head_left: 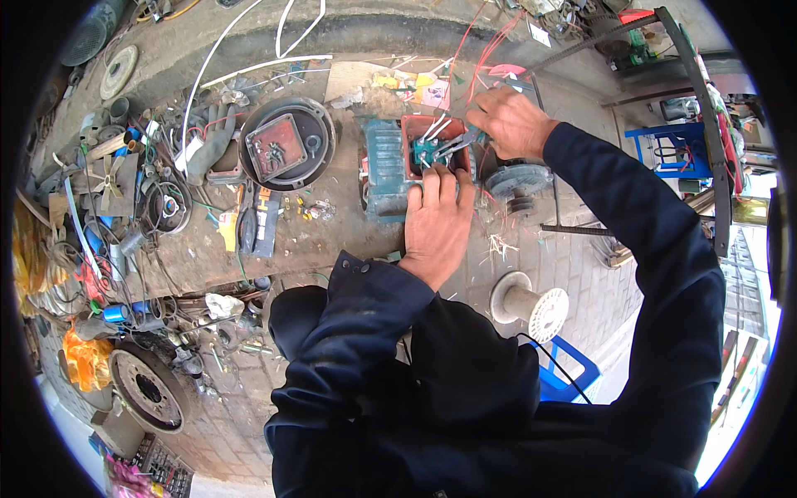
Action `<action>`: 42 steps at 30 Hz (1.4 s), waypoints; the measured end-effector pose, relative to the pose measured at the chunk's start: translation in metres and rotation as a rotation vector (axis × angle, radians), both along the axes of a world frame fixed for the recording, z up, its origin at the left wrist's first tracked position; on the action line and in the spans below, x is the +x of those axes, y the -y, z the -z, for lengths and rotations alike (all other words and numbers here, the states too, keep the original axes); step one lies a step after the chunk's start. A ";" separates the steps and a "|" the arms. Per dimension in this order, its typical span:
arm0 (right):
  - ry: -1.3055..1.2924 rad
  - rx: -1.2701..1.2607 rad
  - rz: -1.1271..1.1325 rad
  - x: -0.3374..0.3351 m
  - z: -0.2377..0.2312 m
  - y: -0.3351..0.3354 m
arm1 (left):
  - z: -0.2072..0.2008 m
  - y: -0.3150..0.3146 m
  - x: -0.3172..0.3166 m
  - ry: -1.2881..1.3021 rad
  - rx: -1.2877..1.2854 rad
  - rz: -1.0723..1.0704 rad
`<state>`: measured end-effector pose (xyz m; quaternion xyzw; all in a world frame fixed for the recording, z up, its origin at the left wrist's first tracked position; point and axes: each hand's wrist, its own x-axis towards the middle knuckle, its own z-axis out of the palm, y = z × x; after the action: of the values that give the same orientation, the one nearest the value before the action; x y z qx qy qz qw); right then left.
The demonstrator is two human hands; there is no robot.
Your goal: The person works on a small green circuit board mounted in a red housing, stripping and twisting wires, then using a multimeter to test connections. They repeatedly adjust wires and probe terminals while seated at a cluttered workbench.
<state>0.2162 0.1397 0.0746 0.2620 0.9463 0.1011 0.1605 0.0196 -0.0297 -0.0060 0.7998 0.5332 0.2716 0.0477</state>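
Observation:
A green electric motor [387, 170] lies on the bench with its red terminal box [462, 163] uncovered. Inside the box sit a dark green terminal board [424, 150] and several white-sleeved leads [435, 126]. My right hand [508, 123] is closed round the handles of grey pliers [451, 148], whose jaws reach in over the terminal board. My left hand [438, 220] lies across the near side of the box, fingers stretched slightly apart and fingertips at its inner edge. Its thumb is hidden underneath.
Left of the motor, a round metal housing [327, 149] holds a red cover [282, 143] with small hardware. Scissors [247, 224] lie nearby. A grey pulley [519, 180] stands right of the motor, a white spool [529, 306] nearer me. Red wires [496, 51] trail behind; parts clutter the left.

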 end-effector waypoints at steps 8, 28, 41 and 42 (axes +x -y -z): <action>0.014 -0.046 0.131 -0.008 -0.014 0.021 | 0.001 -0.001 -0.001 0.015 0.034 0.001; -0.006 0.046 0.201 -0.020 -0.029 0.034 | -0.007 0.005 -0.011 0.125 -0.014 -0.064; -0.018 0.004 0.142 -0.025 -0.015 0.026 | 0.002 0.004 -0.008 0.042 -0.035 -0.078; -0.036 0.019 0.121 -0.025 -0.014 0.026 | 0.002 0.004 -0.009 0.037 -0.025 -0.079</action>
<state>0.1912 0.1141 0.0885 0.3220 0.9305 0.0951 0.1466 0.0106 -0.0335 -0.0081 0.7723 0.5667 0.2813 0.0569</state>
